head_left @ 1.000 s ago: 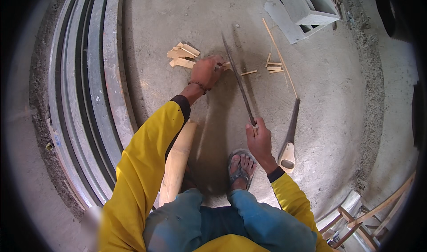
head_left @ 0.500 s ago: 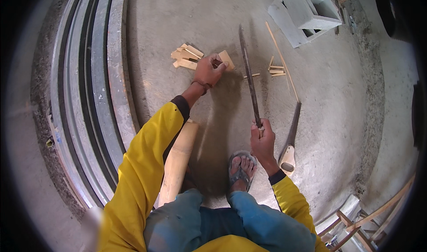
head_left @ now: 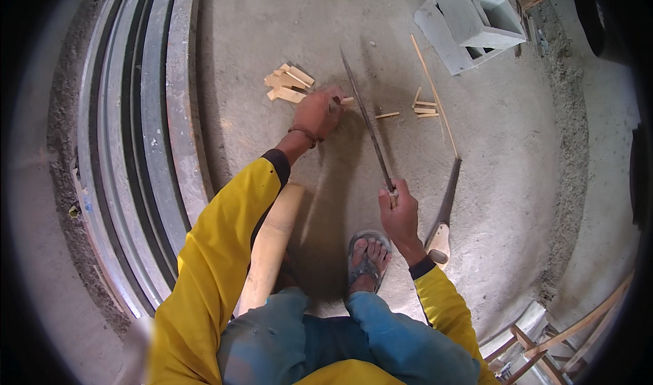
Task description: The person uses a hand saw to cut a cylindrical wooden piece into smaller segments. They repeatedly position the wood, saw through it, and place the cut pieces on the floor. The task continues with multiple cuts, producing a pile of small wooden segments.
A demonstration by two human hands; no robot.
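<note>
My left hand (head_left: pixel 315 115) is closed around a small pale bamboo piece (head_left: pixel 347 101), mostly hidden by the fingers. Just beyond that hand lies a loose pile of short flat bamboo pieces (head_left: pixel 294 77) on the concrete floor. A long, dark, narrow machete (head_left: pixel 364 109) is in my right hand (head_left: pixel 399 215), gripped at its handle. Its blade points away from me and slants to the left, apart from the bamboo piece. Right of the blade lie several thin bamboo strips (head_left: pixel 426 111) and one single strip (head_left: pixel 388 115).
A thick bamboo length (head_left: pixel 273 242) lies under my left arm. A handsaw (head_left: pixel 446 198) and a long thin stick (head_left: pixel 433 89) rest at the right. Long grey metal beams (head_left: pixel 154 113) run along the left. Concrete blocks (head_left: pixel 476 14) stand far right; wooden framing (head_left: pixel 544 351) is near right.
The bamboo piece in my left hand has turned, from showing its broad face to nearly edge-on. The machete's tip has swung left, and my right hand has shifted slightly.
</note>
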